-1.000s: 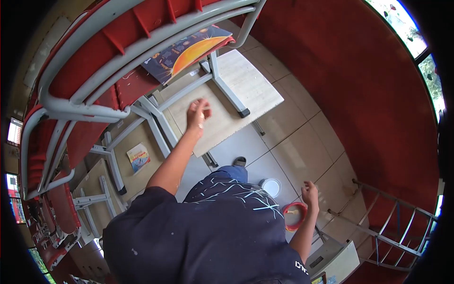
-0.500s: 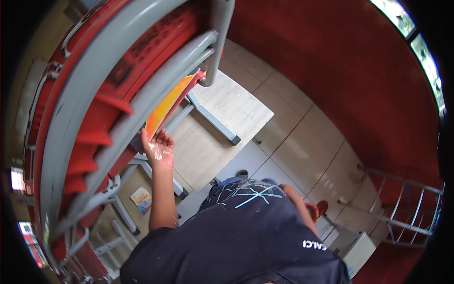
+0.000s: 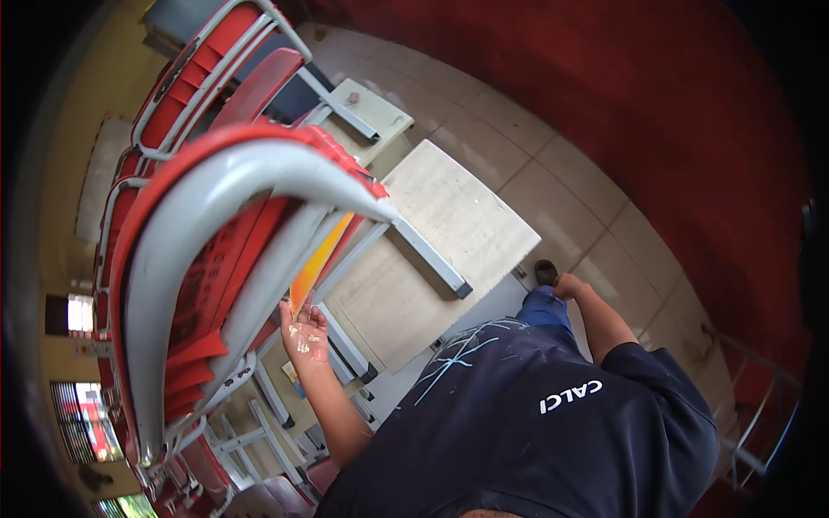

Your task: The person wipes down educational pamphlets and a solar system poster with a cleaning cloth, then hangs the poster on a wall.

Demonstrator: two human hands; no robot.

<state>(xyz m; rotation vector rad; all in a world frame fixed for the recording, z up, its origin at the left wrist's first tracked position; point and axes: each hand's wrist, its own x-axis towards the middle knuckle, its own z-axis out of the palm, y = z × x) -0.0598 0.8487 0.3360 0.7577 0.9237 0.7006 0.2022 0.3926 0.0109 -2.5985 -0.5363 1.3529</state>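
One book (image 3: 318,263) | at left hand (image 3: 305,338), grip unclear | right hand (image 3: 567,286) apart

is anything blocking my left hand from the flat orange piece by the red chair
Nothing visible stands between the left hand and the near end of the flat orange piece; contact can't be told. The red chair's grey tube runs close along the piece's left side in the picture.
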